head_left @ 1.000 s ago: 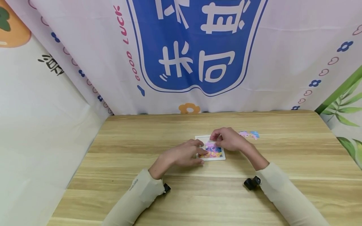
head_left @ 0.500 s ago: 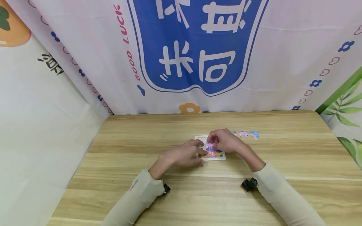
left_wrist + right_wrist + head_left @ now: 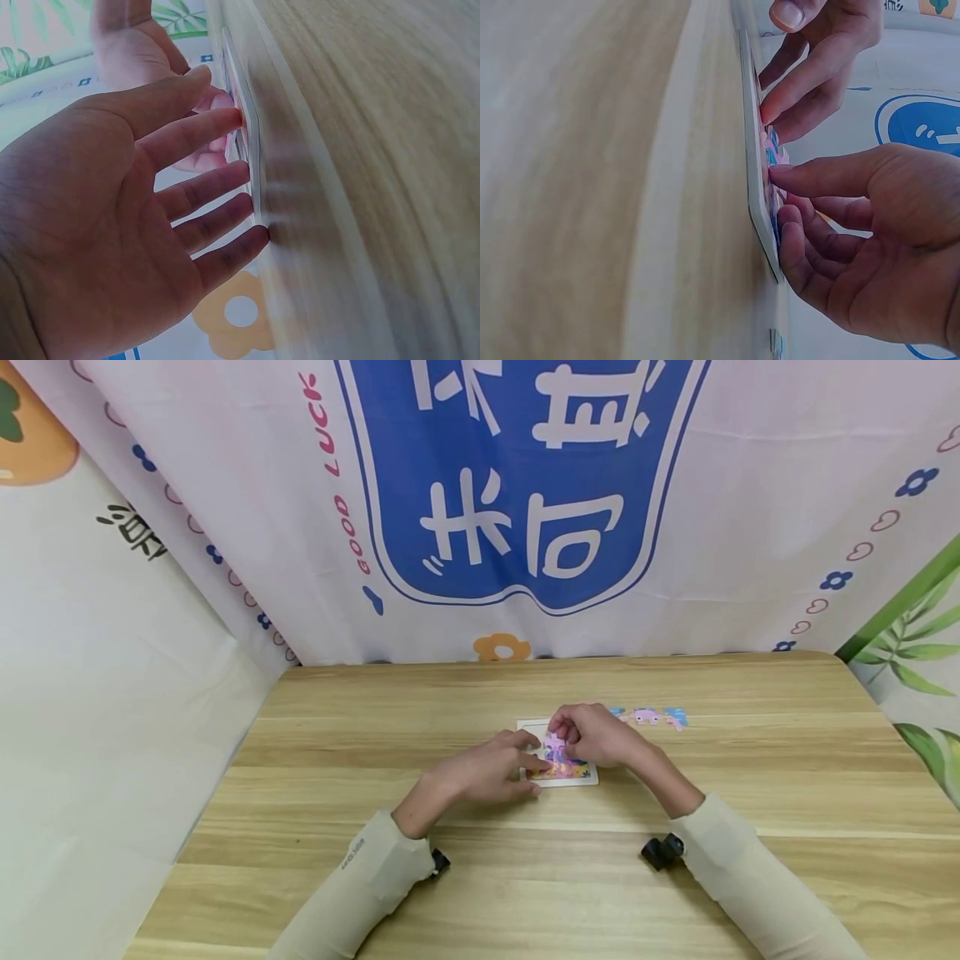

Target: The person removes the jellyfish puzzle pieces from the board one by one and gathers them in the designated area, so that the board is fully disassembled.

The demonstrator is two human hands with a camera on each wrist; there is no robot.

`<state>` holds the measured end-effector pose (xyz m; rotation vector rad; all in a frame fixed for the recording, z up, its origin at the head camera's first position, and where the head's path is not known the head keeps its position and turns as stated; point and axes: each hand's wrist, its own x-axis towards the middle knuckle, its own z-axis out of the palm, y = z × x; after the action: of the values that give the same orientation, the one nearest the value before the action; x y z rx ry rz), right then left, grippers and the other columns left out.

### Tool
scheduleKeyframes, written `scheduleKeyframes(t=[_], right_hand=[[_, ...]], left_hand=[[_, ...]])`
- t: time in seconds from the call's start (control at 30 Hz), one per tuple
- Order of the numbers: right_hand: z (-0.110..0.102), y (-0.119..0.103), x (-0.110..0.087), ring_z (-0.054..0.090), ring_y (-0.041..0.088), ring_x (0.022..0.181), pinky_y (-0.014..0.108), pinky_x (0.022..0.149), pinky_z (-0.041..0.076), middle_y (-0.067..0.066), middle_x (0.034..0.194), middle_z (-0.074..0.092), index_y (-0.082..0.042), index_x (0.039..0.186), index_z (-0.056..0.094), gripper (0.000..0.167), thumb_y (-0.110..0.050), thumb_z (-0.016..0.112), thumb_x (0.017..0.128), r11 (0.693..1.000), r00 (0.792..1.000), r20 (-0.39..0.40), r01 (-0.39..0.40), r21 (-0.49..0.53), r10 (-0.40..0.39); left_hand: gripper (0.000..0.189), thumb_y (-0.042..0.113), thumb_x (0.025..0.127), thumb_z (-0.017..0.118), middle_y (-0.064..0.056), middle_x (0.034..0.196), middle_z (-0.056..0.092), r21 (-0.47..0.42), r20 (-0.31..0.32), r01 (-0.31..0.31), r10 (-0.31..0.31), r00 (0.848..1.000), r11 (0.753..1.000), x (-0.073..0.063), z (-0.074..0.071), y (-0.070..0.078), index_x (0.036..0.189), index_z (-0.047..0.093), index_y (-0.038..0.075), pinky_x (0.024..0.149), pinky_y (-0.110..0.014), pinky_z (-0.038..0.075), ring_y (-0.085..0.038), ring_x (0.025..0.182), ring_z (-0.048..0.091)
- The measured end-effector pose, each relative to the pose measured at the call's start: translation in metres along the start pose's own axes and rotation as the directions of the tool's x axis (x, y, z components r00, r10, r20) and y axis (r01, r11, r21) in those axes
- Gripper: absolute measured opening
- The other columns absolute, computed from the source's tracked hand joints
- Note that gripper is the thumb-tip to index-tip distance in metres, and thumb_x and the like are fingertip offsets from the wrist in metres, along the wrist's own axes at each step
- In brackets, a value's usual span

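A white-rimmed puzzle board [image 3: 570,782] with a colourful sea picture in its lower part lies flat on the table. My left hand [image 3: 491,768] spreads over its left side, and its nearly straight fingers [image 3: 206,180] touch the board and its edge. From the right, my right hand [image 3: 600,733] reaches over the upper part and pinches a pink puzzle piece [image 3: 556,740] between thumb and fingers. The right wrist view shows the piece tilted up from the board, with the right thumb [image 3: 817,174] against it. Curled right fingers hide part of the picture.
Several loose pink and blue puzzle pieces [image 3: 647,717] lie in a row on the wooden table [image 3: 420,693], behind and right of the board. A printed cloth [image 3: 742,568] hangs along the table's back edge. Small black cameras [image 3: 662,852] sit at both wrists.
My right hand has shifted a little left over the board with the pink piece, uncovering more of the loose pieces behind it. The left hand has stayed in place.
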<state>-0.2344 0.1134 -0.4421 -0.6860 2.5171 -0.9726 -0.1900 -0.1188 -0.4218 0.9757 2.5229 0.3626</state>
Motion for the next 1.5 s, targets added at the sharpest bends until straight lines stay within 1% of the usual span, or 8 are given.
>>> scheduleKeyframes(t=[0.23, 0.47, 0.63, 0.9, 1.07, 1.27, 1.4, 1.5], right_hand=[[0.000, -0.001, -0.003, 0.062, 0.017, 0.089, 0.028, 0.080, 0.055, 0.007, 0.097, 0.067, -0.005, 0.109, 0.070, 0.025, 0.008, 0.076, 0.090, 1.000, 0.999, -0.033, 0.008, 0.010, -0.007], [-0.002, -0.001, -0.005, 0.066, 0.018, 0.090, 0.033, 0.082, 0.057, 0.007, 0.098, 0.072, -0.009, 0.108, 0.069, 0.020, 0.006, 0.067, 0.096, 0.999, 0.998, -0.045, 0.052, 0.002, -0.052], [-0.002, 0.001, -0.005, 0.067, 0.017, 0.089, 0.034, 0.081, 0.058, 0.008, 0.097, 0.073, -0.008, 0.108, 0.070, 0.018, 0.005, 0.064, 0.099, 0.997, 0.996, -0.053, 0.075, 0.010, -0.074], [-0.003, 0.005, -0.003, 0.065, 0.019, 0.092, 0.034, 0.084, 0.056, 0.009, 0.099, 0.071, -0.005, 0.112, 0.071, 0.018, 0.004, 0.063, 0.100, 0.995, 0.998, -0.039, 0.045, 0.089, -0.042], [-0.006, 0.007, -0.003, 0.065, 0.020, 0.095, 0.033, 0.087, 0.056, 0.009, 0.102, 0.071, -0.004, 0.114, 0.072, 0.017, 0.002, 0.064, 0.100, 0.992, 0.999, -0.033, 0.035, 0.125, -0.031], [-0.012, 0.012, -0.007, 0.065, 0.019, 0.094, 0.032, 0.086, 0.055, 0.009, 0.101, 0.072, -0.001, 0.116, 0.072, 0.018, 0.001, 0.063, 0.100, 0.991, 0.999, -0.047, 0.028, 0.128, -0.023], [-0.016, 0.016, -0.011, 0.064, 0.020, 0.095, 0.034, 0.088, 0.053, 0.010, 0.103, 0.073, 0.000, 0.116, 0.073, 0.018, 0.001, 0.064, 0.100, 0.993, 0.998, -0.059, 0.033, 0.111, -0.027], [-0.019, 0.021, -0.015, 0.064, 0.020, 0.096, 0.033, 0.088, 0.053, 0.011, 0.103, 0.073, 0.001, 0.116, 0.073, 0.019, 0.000, 0.064, 0.100, 0.993, 0.998, -0.062, 0.031, 0.113, -0.025]], left_hand=[[0.047, 0.036, 0.107, 0.068, -0.011, 0.168, 0.044, -0.003, 0.006, 0.006, -0.006, 1.000, 1.000, 0.002, 0.002, -0.001, 0.151, 0.064, 0.020, 0.127, -0.046, 0.041, -0.029, 0.156, 0.041], [0.047, 0.035, 0.107, 0.068, -0.012, 0.169, 0.043, -0.015, 0.002, 0.013, -0.013, 1.000, 1.000, 0.003, 0.003, -0.002, 0.151, 0.064, 0.020, 0.128, -0.048, 0.040, -0.031, 0.157, 0.040], [0.047, 0.035, 0.107, 0.068, -0.013, 0.169, 0.043, -0.021, 0.001, 0.012, -0.012, 1.000, 1.000, 0.003, 0.002, -0.002, 0.151, 0.064, 0.020, 0.130, -0.050, 0.037, -0.033, 0.158, 0.038], [0.046, 0.033, 0.107, 0.068, -0.014, 0.169, 0.043, -0.034, 0.000, -0.003, 0.003, 1.000, 0.999, 0.002, 0.002, -0.003, 0.151, 0.064, 0.018, 0.129, -0.051, 0.037, -0.034, 0.158, 0.038], [0.047, 0.034, 0.107, 0.068, -0.012, 0.168, 0.044, -0.022, -0.002, -0.003, 0.003, 1.000, 1.000, 0.002, 0.002, -0.003, 0.151, 0.063, 0.019, 0.128, -0.048, 0.040, -0.031, 0.157, 0.040], [0.046, 0.034, 0.108, 0.067, -0.009, 0.168, 0.044, -0.021, 0.002, 0.002, -0.002, 1.000, 1.000, 0.002, 0.002, -0.003, 0.151, 0.063, 0.020, 0.126, -0.047, 0.042, -0.029, 0.155, 0.041], [0.047, 0.035, 0.108, 0.067, -0.008, 0.169, 0.043, -0.027, 0.008, 0.013, -0.013, 1.000, 1.000, 0.001, 0.002, -0.003, 0.153, 0.062, 0.021, 0.127, -0.046, 0.041, -0.029, 0.156, 0.040], [0.047, 0.035, 0.108, 0.067, -0.008, 0.169, 0.043, -0.026, 0.008, 0.017, -0.017, 1.000, 1.000, 0.002, 0.002, -0.002, 0.153, 0.062, 0.021, 0.128, -0.046, 0.040, -0.029, 0.157, 0.040]])
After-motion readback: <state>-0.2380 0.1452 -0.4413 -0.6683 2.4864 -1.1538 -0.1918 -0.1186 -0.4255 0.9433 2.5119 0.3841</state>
